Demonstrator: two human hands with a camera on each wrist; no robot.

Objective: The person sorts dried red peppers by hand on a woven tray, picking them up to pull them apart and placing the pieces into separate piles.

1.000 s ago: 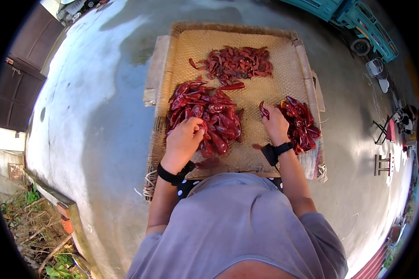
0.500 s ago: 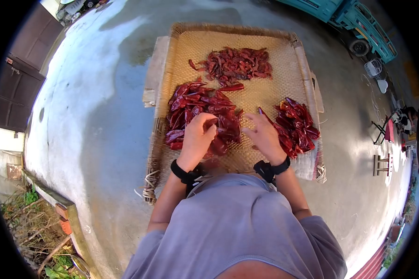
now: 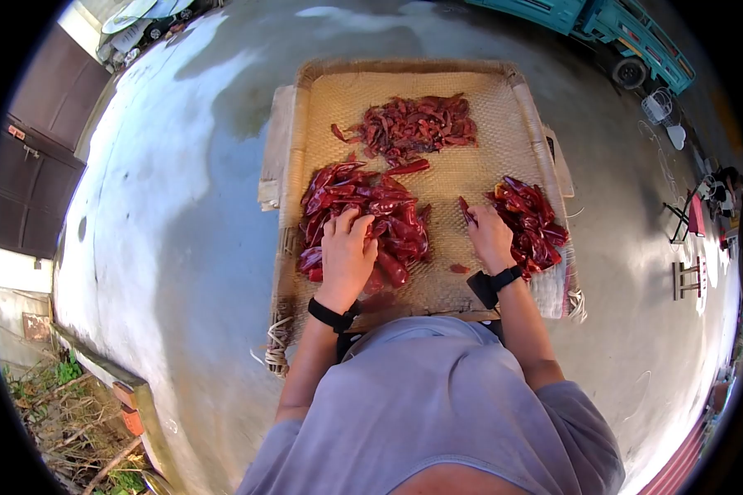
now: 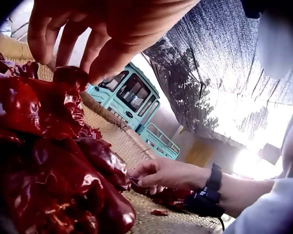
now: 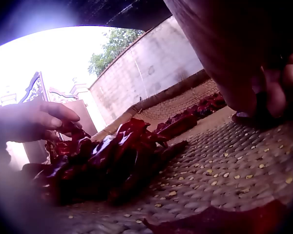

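Note:
A woven tray (image 3: pixel 291 157) on the ground carries three heaps of dried red chillies: a far heap (image 3: pixel 413 128), a middle heap (image 3: pixel 392 216) and a right heap (image 3: pixel 532 223). My left hand (image 3: pixel 348 235) lies on the middle heap, and in the left wrist view its fingertips (image 4: pixel 63 53) pinch a chilli (image 4: pixel 71 77). At the inner edge of the right heap my right hand (image 3: pixel 480 223) pinches a dark chilli (image 3: pixel 466 209); the right wrist view shows that chilli (image 5: pixel 260 113) pressed to the mat. A loose chilli piece (image 3: pixel 460 268) lies near my right wrist.
The tray sits on a concrete floor (image 3: pixel 182 247). A teal truck (image 3: pixel 636 33) stands at the far right, a dark gate (image 3: pixel 33 165) at the left. Small stools (image 3: pixel 685 280) stand to the right, weeds (image 3: pixel 66 404) at the lower left.
My right hand has gone from the tray's middle back to the edge of the right heap. My left hand stays on the middle heap with its fingers shifted.

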